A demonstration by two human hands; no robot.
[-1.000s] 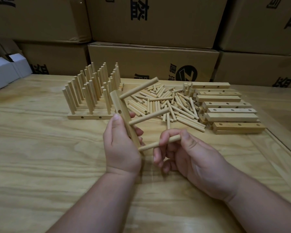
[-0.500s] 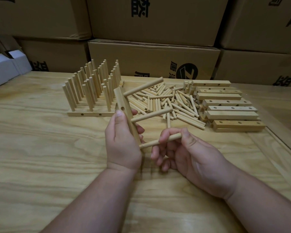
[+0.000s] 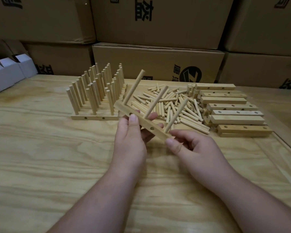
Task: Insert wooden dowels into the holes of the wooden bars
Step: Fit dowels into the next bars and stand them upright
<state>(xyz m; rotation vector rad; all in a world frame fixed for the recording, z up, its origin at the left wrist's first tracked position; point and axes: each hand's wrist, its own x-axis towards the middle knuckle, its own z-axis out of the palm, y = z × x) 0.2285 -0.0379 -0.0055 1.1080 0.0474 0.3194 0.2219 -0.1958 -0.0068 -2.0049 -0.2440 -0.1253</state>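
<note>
My left hand (image 3: 131, 138) grips a wooden bar (image 3: 146, 125) near its middle, held above the table and slanting from upper left to lower right. Three dowels (image 3: 155, 103) stand out of the bar's top face, leaning up and to the right. My right hand (image 3: 190, 145) pinches the bar's lower right end between thumb and fingers. Two side holes show on the bar's near face. A pile of loose dowels (image 3: 180, 106) lies behind my hands. Bare bars (image 3: 233, 113) with holes are stacked to the right of the pile.
Several finished bars with upright dowels (image 3: 97, 91) stand in rows at the back left of the wooden table (image 3: 40, 157). Cardboard boxes (image 3: 158, 61) wall off the back. White boxes (image 3: 5, 73) sit at the far left. A table seam runs along the right edge.
The bar has turned from nearly upright to slanted, so its dowels now point up. My right hand let go of the third dowel and took the bar's lower end.
</note>
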